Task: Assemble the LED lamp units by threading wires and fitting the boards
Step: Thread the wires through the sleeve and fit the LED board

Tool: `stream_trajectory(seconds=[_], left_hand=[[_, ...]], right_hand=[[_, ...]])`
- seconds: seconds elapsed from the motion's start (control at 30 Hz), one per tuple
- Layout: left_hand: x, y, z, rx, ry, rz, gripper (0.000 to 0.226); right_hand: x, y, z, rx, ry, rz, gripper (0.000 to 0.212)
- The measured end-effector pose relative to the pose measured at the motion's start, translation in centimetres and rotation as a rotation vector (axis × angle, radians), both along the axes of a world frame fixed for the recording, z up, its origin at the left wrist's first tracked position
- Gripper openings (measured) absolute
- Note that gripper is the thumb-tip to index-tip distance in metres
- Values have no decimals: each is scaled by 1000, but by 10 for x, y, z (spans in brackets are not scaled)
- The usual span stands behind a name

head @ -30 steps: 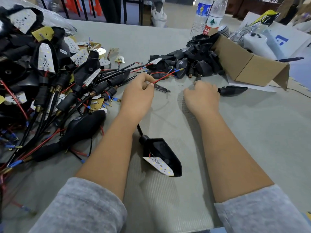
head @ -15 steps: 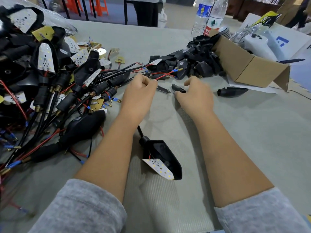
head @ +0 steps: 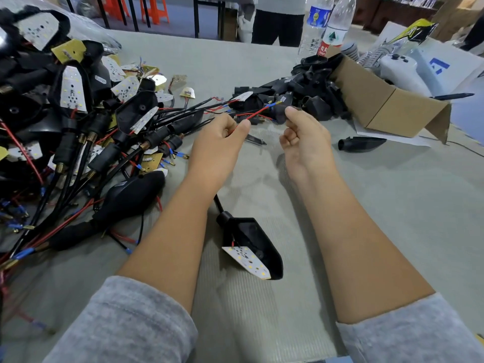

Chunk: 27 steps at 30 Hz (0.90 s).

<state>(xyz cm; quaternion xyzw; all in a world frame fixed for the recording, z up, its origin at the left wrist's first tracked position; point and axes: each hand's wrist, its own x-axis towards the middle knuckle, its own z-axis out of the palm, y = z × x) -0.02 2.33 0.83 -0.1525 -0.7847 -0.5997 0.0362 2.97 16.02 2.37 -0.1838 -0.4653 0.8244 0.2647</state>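
Nearest to the camera, a half-built lamp housing lay on the worktop between the forearms, its white LED board hanging loose at the open end, not seated yet. Further out, both hands had lifted off the worktop since half a second earlier. The left hand was up with thumb and forefinger pinching a red wire, its blue-sleeved end pointing right. The right hand had picked up a small black stem piece and held it at the fingertips, the other fingers curled in. So I'd guess threading was next: wire tip and piece were close, not yet joined. Beyond sat the pile of black parts and a cardboard box.
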Motion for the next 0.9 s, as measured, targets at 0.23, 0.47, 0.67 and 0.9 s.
stream_trajectory(seconds=[0.23,0.47,0.67,0.9], left_hand=[[-1,0,-1,-39,14,-16,40],[-1,0,-2,-66,23,-60,43],[0,-1,-1,-10,19,-28,40],[-6,-1,1,35,63,102,17]], right_hand=[[9,0,5,-203,119,317,24],[8,0,5,-184,94,385,31],[8,-4,4,-146,114,396,24],[3,-9,1,15,23,384,21]])
